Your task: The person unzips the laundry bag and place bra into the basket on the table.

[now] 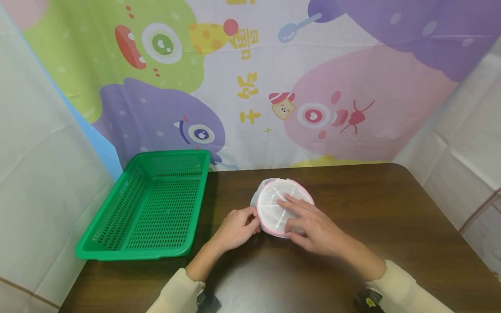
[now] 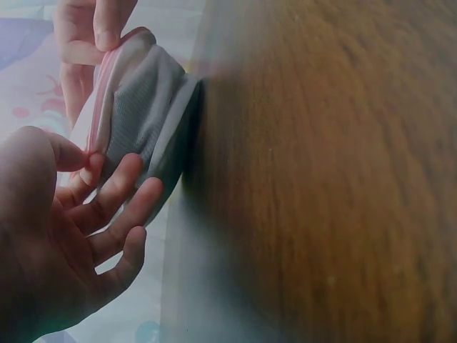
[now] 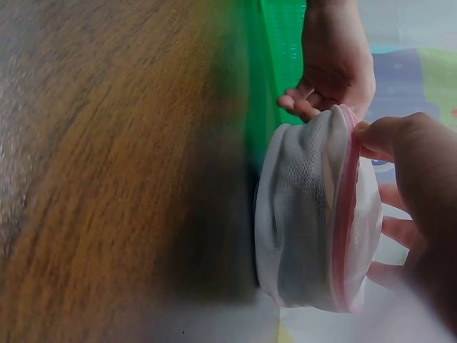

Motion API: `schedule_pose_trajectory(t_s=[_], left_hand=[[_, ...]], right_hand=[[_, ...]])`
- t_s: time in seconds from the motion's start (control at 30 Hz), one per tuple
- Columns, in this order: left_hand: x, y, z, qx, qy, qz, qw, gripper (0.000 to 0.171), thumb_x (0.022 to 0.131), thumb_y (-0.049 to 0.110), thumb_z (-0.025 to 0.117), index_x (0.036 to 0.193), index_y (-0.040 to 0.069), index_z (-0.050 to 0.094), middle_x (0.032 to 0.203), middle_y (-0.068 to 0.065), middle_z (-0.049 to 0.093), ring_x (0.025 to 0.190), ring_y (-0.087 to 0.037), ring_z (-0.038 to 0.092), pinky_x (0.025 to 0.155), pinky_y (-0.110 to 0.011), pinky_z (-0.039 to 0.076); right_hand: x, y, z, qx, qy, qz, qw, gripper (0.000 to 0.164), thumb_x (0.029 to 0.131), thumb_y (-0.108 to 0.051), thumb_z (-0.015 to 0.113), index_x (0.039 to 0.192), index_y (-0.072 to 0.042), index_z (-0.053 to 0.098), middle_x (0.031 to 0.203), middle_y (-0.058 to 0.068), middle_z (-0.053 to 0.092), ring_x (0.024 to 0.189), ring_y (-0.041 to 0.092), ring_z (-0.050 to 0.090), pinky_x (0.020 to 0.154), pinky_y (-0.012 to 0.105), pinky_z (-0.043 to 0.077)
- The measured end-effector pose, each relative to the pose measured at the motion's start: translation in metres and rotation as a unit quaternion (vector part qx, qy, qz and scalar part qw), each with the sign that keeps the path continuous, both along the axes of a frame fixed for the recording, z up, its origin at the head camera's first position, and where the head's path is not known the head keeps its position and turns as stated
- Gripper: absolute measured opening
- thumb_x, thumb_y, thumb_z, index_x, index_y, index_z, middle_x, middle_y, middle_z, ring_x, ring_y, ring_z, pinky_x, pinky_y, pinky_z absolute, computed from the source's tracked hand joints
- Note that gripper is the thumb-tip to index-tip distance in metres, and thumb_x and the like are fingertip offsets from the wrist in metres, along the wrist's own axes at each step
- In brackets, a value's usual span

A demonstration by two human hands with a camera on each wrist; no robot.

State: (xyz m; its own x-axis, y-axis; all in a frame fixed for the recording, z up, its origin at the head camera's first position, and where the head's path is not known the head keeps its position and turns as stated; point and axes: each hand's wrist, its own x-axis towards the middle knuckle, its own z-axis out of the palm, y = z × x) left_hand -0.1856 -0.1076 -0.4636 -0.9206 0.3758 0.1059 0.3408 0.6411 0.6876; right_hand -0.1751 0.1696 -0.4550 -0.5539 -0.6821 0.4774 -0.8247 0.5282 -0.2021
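Observation:
A round white mesh laundry bag with a pink zipper round its top edge stands on the dark wood table. At its near left rim my left hand pinches the edge between thumb and forefinger; the other fingers lie loosely curled along the mesh side in the left wrist view. My right hand spreads its farther fingers over the lid. Its thumb and forefinger come together at the near rim, pinching the pink zipper. A zipper pull cannot be made out.
A green plastic basket with slotted walls stands on the table to the left of the bag. A cartoon-printed cloth hangs behind the table's back edge, and pale sheets flank both sides.

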Motion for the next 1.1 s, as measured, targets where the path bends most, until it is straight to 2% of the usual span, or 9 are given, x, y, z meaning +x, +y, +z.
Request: schedule_pose_trajectory(t_s=[0.2, 0.47, 0.7, 1.1], left_hand=[[-0.001, 0.000, -0.001, -0.005, 0.008, 0.000, 1.0000, 0.018, 0.107, 0.018, 0.060, 0.092, 0.015, 0.069, 0.080, 0.004, 0.079, 0.072, -0.004, 0.064, 0.065, -0.022, 0.047], [0.000, 0.000, -0.001, -0.010, 0.000, 0.008, 0.9999, 0.018, 0.108, 0.020, 0.059, 0.092, 0.017, 0.068, 0.081, 0.005, 0.079, 0.074, -0.005, 0.064, 0.066, -0.023, 0.047], [-0.001, -0.001, -0.002, -0.010, 0.001, 0.001, 0.9999, 0.016, 0.108, 0.019, 0.060, 0.096, 0.015, 0.070, 0.083, 0.004, 0.079, 0.074, -0.005, 0.065, 0.066, -0.023, 0.048], [-0.001, -0.003, -0.004, -0.013, 0.014, -0.003, 0.9998, 0.015, 0.106, 0.019, 0.062, 0.093, 0.015, 0.068, 0.081, 0.004, 0.078, 0.073, -0.004, 0.063, 0.065, -0.023, 0.045]], right_hand=[[0.001, -0.001, 0.001, -0.004, -0.011, -0.004, 1.000, 0.024, 0.089, -0.009, 0.088, 0.089, -0.024, 0.070, 0.163, 0.014, 0.067, 0.157, 0.047, 0.058, 0.123, 0.069, 0.051], [0.000, -0.001, 0.004, -0.022, -0.015, -0.013, 1.000, 0.024, 0.090, -0.010, 0.090, 0.087, -0.024, 0.070, 0.161, 0.012, 0.069, 0.156, 0.045, 0.060, 0.123, 0.068, 0.050], [0.000, -0.001, 0.009, -0.042, -0.030, -0.016, 0.999, 0.023, 0.091, -0.010, 0.090, 0.088, -0.023, 0.071, 0.159, 0.009, 0.071, 0.155, 0.041, 0.061, 0.123, 0.067, 0.049], [-0.002, -0.003, 0.012, -0.067, -0.022, -0.035, 0.997, 0.021, 0.095, -0.006, 0.085, 0.093, -0.020, 0.069, 0.156, 0.007, 0.073, 0.152, 0.038, 0.064, 0.121, 0.063, 0.052]])
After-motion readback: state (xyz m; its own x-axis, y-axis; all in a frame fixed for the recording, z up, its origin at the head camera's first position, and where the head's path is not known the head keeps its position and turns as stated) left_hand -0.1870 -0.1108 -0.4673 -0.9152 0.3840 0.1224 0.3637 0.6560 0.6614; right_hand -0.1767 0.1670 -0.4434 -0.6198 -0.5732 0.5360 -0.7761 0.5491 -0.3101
